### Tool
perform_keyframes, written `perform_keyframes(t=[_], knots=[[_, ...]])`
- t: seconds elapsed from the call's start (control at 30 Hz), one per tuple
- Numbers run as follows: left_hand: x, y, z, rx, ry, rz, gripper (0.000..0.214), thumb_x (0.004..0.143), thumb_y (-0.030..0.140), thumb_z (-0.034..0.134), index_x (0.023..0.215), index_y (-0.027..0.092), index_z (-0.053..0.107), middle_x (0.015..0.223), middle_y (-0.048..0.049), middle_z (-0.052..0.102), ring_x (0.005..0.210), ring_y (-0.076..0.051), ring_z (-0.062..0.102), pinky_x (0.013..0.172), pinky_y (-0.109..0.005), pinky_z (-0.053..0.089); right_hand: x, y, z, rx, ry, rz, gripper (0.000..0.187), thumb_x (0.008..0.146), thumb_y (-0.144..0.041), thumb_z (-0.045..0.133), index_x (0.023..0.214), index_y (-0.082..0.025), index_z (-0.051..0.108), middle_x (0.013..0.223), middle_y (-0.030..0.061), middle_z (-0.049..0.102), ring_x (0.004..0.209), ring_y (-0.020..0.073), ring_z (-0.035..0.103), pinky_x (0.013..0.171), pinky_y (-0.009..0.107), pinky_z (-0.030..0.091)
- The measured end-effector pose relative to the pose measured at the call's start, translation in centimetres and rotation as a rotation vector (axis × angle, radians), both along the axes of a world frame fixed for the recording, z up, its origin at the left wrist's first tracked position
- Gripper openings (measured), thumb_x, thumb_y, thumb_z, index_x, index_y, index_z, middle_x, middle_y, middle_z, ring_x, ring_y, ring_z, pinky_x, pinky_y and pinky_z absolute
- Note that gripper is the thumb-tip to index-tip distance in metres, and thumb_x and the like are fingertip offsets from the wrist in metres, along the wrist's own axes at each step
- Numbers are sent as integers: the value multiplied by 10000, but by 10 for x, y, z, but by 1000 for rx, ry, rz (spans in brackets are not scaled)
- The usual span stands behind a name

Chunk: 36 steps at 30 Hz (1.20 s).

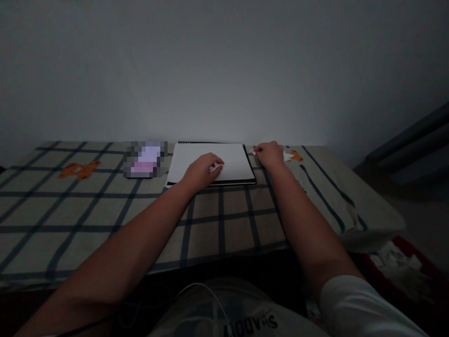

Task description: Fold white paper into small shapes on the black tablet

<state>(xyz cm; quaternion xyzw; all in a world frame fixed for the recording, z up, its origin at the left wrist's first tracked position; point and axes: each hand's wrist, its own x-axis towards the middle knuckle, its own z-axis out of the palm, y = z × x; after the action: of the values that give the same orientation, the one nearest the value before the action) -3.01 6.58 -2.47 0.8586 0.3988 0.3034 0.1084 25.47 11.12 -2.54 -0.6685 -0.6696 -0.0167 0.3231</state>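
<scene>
A white sheet of paper [229,157] lies on a dark pad at the far side of a surface covered by a checked cloth [105,206]. My left hand [202,170] rests on the sheet's near part with its fingers curled down, pressing on the paper. Just right of the pad, my right hand [271,154] lies on the cloth with its fingers pinched on something small and red-tipped that I cannot make out. Small white scraps [288,153] lie beside that hand.
A blurred-out object [145,159] lies left of the pad. Orange animal prints [79,169] mark the cloth. A pale wall stands right behind the surface. A red item with white crumpled material [396,264] sits low at the right. A white cable [206,292] crosses my lap.
</scene>
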Motion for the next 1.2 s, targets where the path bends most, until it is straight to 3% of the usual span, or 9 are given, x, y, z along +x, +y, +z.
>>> perform_keyframes(t=[0.1, 0.2, 0.4, 0.53, 0.9, 1.2], knots=[[0, 1, -1, -2, 28, -3, 216, 922, 306, 546, 1054, 208, 687, 1048, -74, 685, 934, -217, 635, 869, -370, 516, 2, 3, -3, 99, 76, 47, 187, 788, -77, 657, 728, -215, 768, 775, 144, 684, 1119, 398, 561, 1012, 630, 358], [0, 2, -1, 15, 59, -15, 212, 927, 316, 545, 1022, 207, 701, 1045, -81, 697, 974, -235, 634, 909, -395, 509, -4, 2, -1, 119, 38, 128, 162, 816, -130, 653, 806, -223, 784, 899, 135, 734, 1107, 366, 576, 1013, 583, 394], [-2, 5, -3, 33, 138, -37, 225, 918, 354, 582, 1015, 216, 730, 1130, -85, 710, 1099, -264, 626, 1038, -445, 476, -39, -10, 4, -67, -69, 603, 157, 883, -229, 670, 972, -200, 796, 1074, 96, 768, 1077, 253, 651, 1049, 432, 447], [-3, 5, -3, 16, 177, -6, 263, 914, 377, 593, 1050, 212, 746, 1173, -85, 717, 1124, -270, 633, 1054, -443, 477, -57, -20, 1, -168, -144, 760, 319, 859, -313, 753, 1150, -183, 764, 1212, 120, 734, 1171, 256, 635, 1081, 421, 448], [-3, 0, 0, 1, 304, 17, 300, 895, 430, 617, 1064, 236, 773, 1213, -89, 726, 1136, -307, 631, 993, -448, 498, -58, -27, 0, -238, -284, 770, 605, 773, -521, 823, 1273, -195, 730, 1375, 160, 644, 1283, 319, 579, 1110, 460, 430], [-18, 3, 2, 4, 286, -132, 413, 867, 466, 662, 1178, 205, 738, 1281, -116, 711, 1187, -303, 636, 1047, -445, 475, -63, -35, 10, -267, -282, 739, 401, 823, -380, 791, 1190, -220, 783, 1374, 148, 666, 1295, 311, 592, 1115, 443, 415]])
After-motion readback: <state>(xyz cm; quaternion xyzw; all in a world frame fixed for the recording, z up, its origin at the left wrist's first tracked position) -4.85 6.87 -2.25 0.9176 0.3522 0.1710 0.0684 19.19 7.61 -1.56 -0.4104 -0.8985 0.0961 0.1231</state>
